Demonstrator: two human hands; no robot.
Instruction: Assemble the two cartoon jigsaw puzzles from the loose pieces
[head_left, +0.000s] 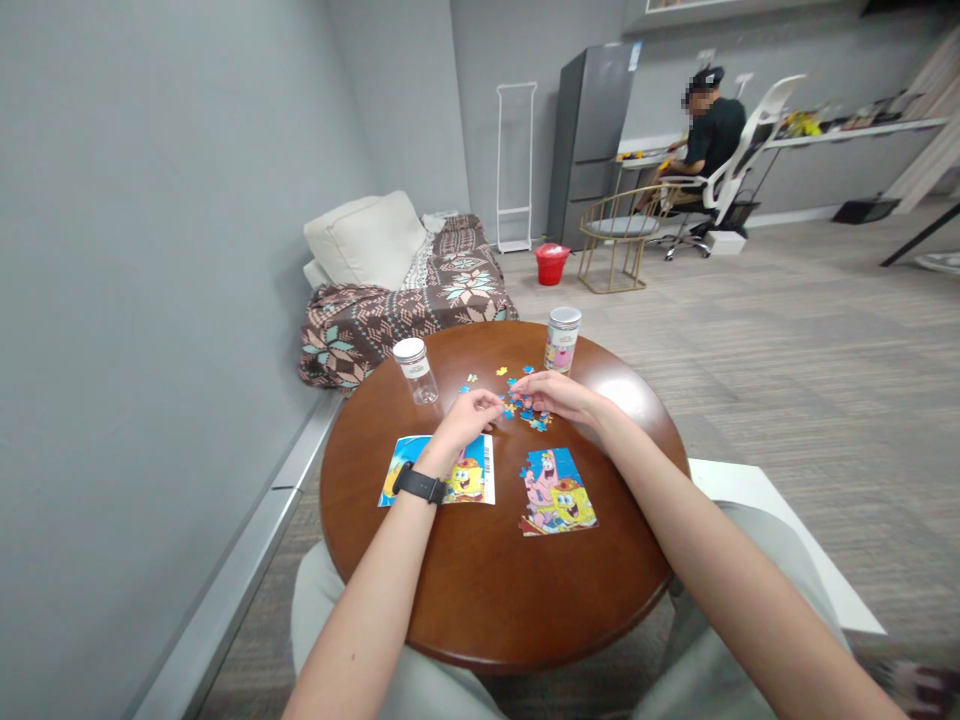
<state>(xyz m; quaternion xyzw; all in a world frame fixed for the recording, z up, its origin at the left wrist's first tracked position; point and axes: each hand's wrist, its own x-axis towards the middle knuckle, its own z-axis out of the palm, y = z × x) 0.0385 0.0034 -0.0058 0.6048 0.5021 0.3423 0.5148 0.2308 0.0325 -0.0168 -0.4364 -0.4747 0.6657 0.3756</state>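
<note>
The wearer's left wrist carries a black band, broad, smooth and close-fitting, with a dark case on its outer side; the case's face is turned too far to read. The left forearm is bare and bears one small spot low on its length. The right forearm is likewise bare, as are the left hand and right hand; fingers are slender. Legwear: pale grey-green trousers, plain, loosely cut, softly creased, seen on both legs. Fastenings and hems lie out of sight.
</note>
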